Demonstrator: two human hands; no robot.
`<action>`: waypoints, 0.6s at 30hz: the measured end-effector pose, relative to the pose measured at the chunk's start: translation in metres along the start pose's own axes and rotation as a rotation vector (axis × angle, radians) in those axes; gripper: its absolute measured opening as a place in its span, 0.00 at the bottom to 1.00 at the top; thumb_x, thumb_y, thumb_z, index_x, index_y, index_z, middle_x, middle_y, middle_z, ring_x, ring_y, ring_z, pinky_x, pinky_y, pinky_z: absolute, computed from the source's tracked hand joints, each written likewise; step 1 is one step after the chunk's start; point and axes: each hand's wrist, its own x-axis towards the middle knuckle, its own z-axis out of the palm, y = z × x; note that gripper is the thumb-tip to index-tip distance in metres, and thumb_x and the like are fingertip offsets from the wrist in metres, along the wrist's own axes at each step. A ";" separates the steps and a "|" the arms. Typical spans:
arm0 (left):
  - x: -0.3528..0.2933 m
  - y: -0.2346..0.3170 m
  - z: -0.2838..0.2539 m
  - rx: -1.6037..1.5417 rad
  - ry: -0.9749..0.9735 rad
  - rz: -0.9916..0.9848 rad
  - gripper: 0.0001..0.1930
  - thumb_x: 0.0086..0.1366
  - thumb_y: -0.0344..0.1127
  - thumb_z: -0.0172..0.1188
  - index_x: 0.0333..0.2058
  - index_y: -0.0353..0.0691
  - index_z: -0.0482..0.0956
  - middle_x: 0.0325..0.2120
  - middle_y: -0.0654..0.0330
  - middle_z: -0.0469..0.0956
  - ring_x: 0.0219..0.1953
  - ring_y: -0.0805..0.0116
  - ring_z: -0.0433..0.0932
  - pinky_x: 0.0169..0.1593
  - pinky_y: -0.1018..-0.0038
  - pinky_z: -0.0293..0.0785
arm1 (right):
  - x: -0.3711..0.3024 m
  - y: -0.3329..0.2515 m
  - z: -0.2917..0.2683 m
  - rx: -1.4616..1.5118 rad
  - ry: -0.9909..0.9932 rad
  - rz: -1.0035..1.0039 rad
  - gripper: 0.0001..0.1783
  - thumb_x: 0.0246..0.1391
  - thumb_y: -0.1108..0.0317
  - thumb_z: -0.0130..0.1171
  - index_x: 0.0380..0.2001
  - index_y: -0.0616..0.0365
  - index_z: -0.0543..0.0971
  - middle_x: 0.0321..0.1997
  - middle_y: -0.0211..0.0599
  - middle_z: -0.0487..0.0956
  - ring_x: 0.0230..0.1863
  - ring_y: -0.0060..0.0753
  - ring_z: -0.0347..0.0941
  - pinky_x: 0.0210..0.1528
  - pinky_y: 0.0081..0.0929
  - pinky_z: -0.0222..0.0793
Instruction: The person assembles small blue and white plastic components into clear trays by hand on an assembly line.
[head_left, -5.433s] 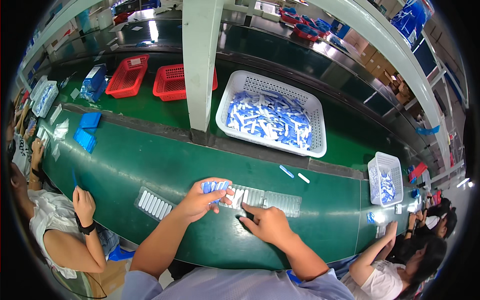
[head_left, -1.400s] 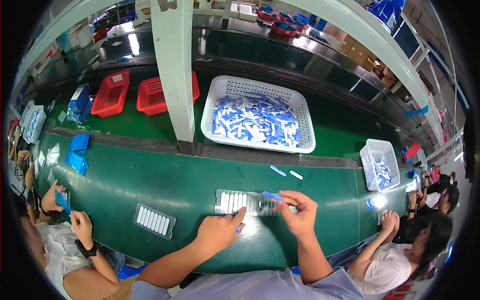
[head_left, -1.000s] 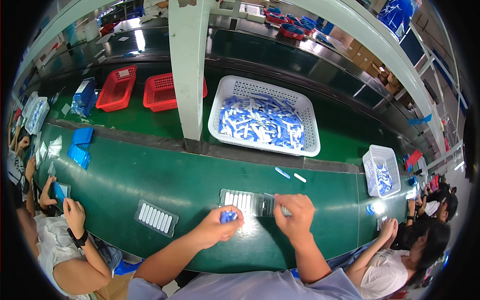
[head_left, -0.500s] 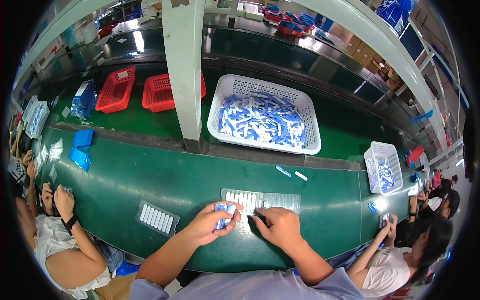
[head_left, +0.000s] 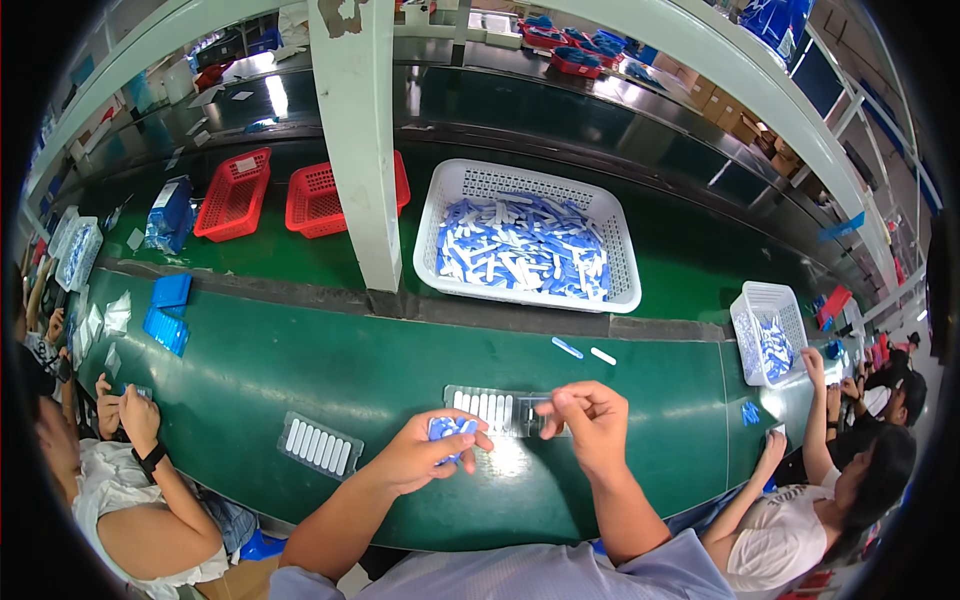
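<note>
My left hand (head_left: 430, 448) is closed round a bundle of small blue-and-white sticks with rounded ends (head_left: 450, 430). Just beyond it lies a clear plastic tray (head_left: 449, 398) with a row of white sticks (head_left: 485, 407) in it. The tray's clear hinged lid (head_left: 527, 416) stands partly raised on the right side. Thumb and fingers of my right hand (head_left: 590, 420) pinch the lid's right edge. A second clear tray (head_left: 350, 462), also filled with a row of white sticks, rests left of my left forearm.
A large white basket (head_left: 428, 255) heaped with sticks stands beyond the ledge. Two loose sticks (head_left: 567, 347) lie before it. Red baskets (head_left: 232, 200) are at the far left, blue trays (head_left: 168, 312) nearer. A smaller white basket (head_left: 752, 350) stands right. Co-workers sit on both sides; a pale post (head_left: 358, 150) rises ahead.
My right hand has moved right and up, and the lid, flat before, is now tilted up in its fingers. The co-worker on the right has reached one hand towards the smaller white basket.
</note>
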 end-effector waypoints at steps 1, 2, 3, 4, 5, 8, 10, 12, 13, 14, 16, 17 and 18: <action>0.000 -0.001 -0.002 -0.002 0.000 -0.001 0.13 0.70 0.28 0.59 0.51 0.31 0.75 0.43 0.49 0.82 0.32 0.70 0.80 0.21 0.83 0.58 | -0.001 -0.002 -0.002 -0.001 0.001 0.002 0.06 0.64 0.76 0.60 0.42 0.67 0.81 0.34 0.47 0.86 0.28 0.26 0.82 0.30 0.20 0.77; 0.001 -0.002 -0.006 -0.036 0.034 0.031 0.11 0.69 0.26 0.58 0.49 0.33 0.75 0.42 0.49 0.81 0.30 0.71 0.79 0.21 0.82 0.57 | -0.001 -0.004 -0.004 -0.041 -0.042 -0.033 0.07 0.63 0.76 0.60 0.43 0.67 0.81 0.36 0.48 0.86 0.30 0.27 0.83 0.31 0.21 0.78; 0.001 -0.003 -0.007 -0.070 0.068 0.064 0.09 0.68 0.25 0.57 0.46 0.34 0.75 0.40 0.50 0.81 0.29 0.71 0.77 0.21 0.82 0.57 | -0.002 -0.006 -0.004 -0.081 -0.085 -0.067 0.07 0.63 0.77 0.61 0.43 0.67 0.81 0.37 0.49 0.86 0.31 0.29 0.84 0.33 0.21 0.79; 0.001 0.001 -0.003 -0.084 0.088 0.073 0.06 0.67 0.23 0.55 0.42 0.37 0.74 0.37 0.52 0.80 0.27 0.73 0.76 0.20 0.82 0.57 | -0.003 -0.007 -0.004 -0.081 -0.084 -0.066 0.07 0.63 0.77 0.61 0.43 0.67 0.81 0.37 0.49 0.86 0.31 0.29 0.84 0.33 0.21 0.79; 0.003 0.001 -0.004 -0.084 0.087 0.071 0.06 0.67 0.23 0.55 0.42 0.37 0.74 0.37 0.52 0.80 0.27 0.73 0.76 0.20 0.82 0.57 | -0.004 -0.009 -0.003 -0.053 -0.074 -0.063 0.07 0.63 0.77 0.61 0.43 0.67 0.81 0.38 0.48 0.86 0.33 0.28 0.84 0.35 0.22 0.80; 0.003 0.003 -0.007 -0.132 0.069 0.111 0.04 0.68 0.25 0.56 0.41 0.39 0.74 0.37 0.52 0.80 0.26 0.73 0.75 0.19 0.82 0.56 | -0.008 -0.007 -0.007 -0.157 -0.066 -0.109 0.07 0.60 0.77 0.63 0.41 0.65 0.82 0.38 0.43 0.87 0.32 0.27 0.84 0.35 0.23 0.79; 0.002 0.006 -0.006 -0.159 0.122 0.100 0.03 0.69 0.27 0.57 0.40 0.39 0.74 0.30 0.57 0.78 0.23 0.77 0.72 0.18 0.83 0.54 | -0.007 -0.010 -0.010 -0.287 -0.071 -0.153 0.06 0.58 0.77 0.65 0.40 0.64 0.83 0.37 0.40 0.87 0.30 0.26 0.84 0.33 0.24 0.78; 0.001 0.004 -0.009 -0.177 0.129 0.091 0.02 0.70 0.27 0.57 0.40 0.40 0.74 0.27 0.60 0.74 0.21 0.78 0.69 0.18 0.83 0.52 | -0.003 -0.019 -0.007 -1.160 -0.130 -0.682 0.06 0.52 0.74 0.70 0.34 0.58 0.84 0.29 0.34 0.84 0.25 0.30 0.80 0.28 0.27 0.72; 0.001 0.004 -0.010 -0.193 0.123 0.075 0.02 0.70 0.28 0.58 0.39 0.40 0.74 0.23 0.64 0.71 0.19 0.80 0.66 0.18 0.83 0.51 | -0.005 -0.019 -0.006 -1.161 -0.127 -0.679 0.06 0.52 0.74 0.70 0.34 0.58 0.84 0.29 0.34 0.84 0.25 0.30 0.80 0.28 0.27 0.72; 0.001 0.005 -0.008 -0.193 0.122 0.073 0.02 0.70 0.28 0.58 0.39 0.40 0.74 0.23 0.64 0.71 0.19 0.80 0.66 0.18 0.83 0.51 | -0.006 -0.019 -0.003 -1.258 -0.105 -0.765 0.07 0.50 0.71 0.71 0.33 0.56 0.84 0.26 0.33 0.82 0.23 0.34 0.78 0.27 0.28 0.70; -0.001 0.007 -0.003 -0.111 0.173 0.067 0.01 0.71 0.30 0.57 0.39 0.42 0.74 0.20 0.70 0.61 0.18 0.83 0.59 0.18 0.83 0.49 | -0.007 -0.009 0.001 -1.351 -0.087 -0.852 0.07 0.48 0.69 0.72 0.31 0.54 0.83 0.22 0.33 0.79 0.21 0.37 0.76 0.25 0.29 0.67; -0.001 0.007 -0.002 -0.111 0.169 0.065 0.01 0.71 0.30 0.57 0.39 0.42 0.74 0.20 0.70 0.61 0.18 0.83 0.59 0.18 0.83 0.49 | -0.009 0.003 0.000 -1.348 -0.129 -0.797 0.07 0.49 0.67 0.71 0.31 0.55 0.83 0.22 0.33 0.79 0.22 0.37 0.76 0.25 0.31 0.69; 0.000 0.007 -0.001 -0.110 0.169 0.068 0.01 0.71 0.30 0.57 0.39 0.42 0.74 0.20 0.70 0.62 0.18 0.83 0.60 0.18 0.83 0.49 | -0.012 0.012 -0.001 -1.344 -0.171 -0.741 0.07 0.51 0.66 0.70 0.30 0.55 0.82 0.22 0.33 0.79 0.23 0.37 0.77 0.26 0.32 0.71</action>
